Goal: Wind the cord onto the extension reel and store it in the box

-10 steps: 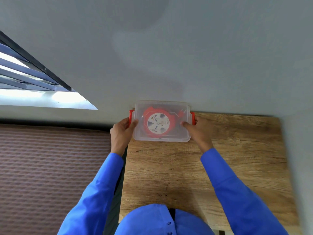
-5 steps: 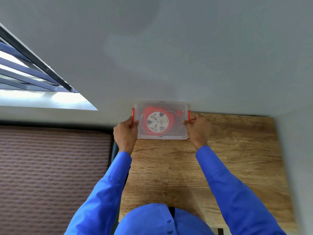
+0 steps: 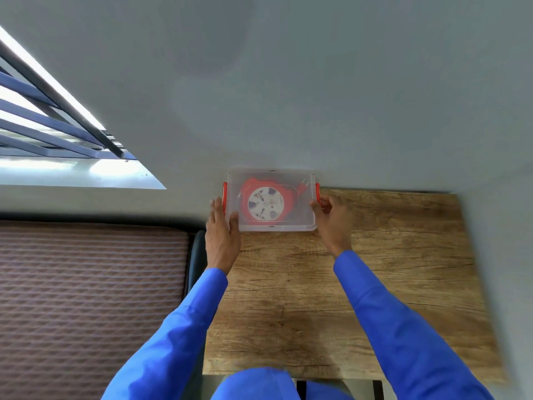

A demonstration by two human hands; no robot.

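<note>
A clear plastic box [image 3: 302, 220] with a lid and red side clips stands at the far left corner of the wooden table [image 3: 375, 284], against the wall. Inside it lies the red extension reel [image 3: 266, 202] with its white socket face up; the cord looks wound on it. My left hand [image 3: 222, 232] lies flat against the box's left end, by the left red clip [image 3: 224, 194]. My right hand [image 3: 331, 215] curls its fingers around the right end, just below the right red clip [image 3: 317, 192].
A grey wall [image 3: 288, 82] rises directly behind the box. A brown patterned mattress [image 3: 86, 298] lies left of the table, with a narrow dark gap between them. A barred window [image 3: 52, 134] is at the upper left.
Both red clips have gone from sticking out to lying flat against the box's ends. The box has slid slightly farther toward the wall, and my hands stay on its two ends.
</note>
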